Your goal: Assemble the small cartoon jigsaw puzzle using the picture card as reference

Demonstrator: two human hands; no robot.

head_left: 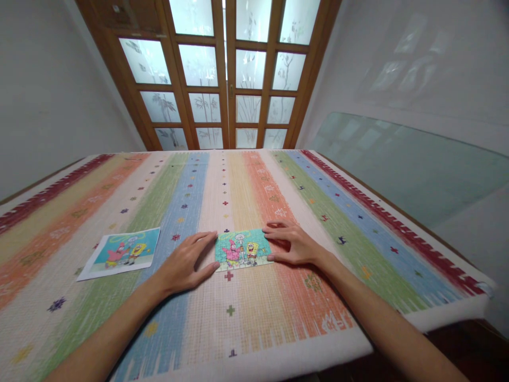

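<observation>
An assembled jigsaw puzzle (pixel 243 250) lies flat on the striped cloth, showing a pink starfish, a yellow sponge and a teal figure on a turquoise ground. My left hand (pixel 185 265) rests at its left edge, fingers apart, index finger by the upper corner and thumb by the lower one. At the right edge, my right hand (pixel 292 244) has its fingertips on the upper corner and its thumb near the lower corner, with a gap between them. Both hands touch the puzzle's sides without wrapping round it. A printed picture (pixel 127 252) with the same characters lies to the left.
The striped, patterned cloth (pixel 246 313) covers a wide table or bed whose front edge is close to me. Wooden doors with frosted panes (pixel 204 63) stand beyond the far edge. A pale glass panel (pixel 405 159) leans along the right wall.
</observation>
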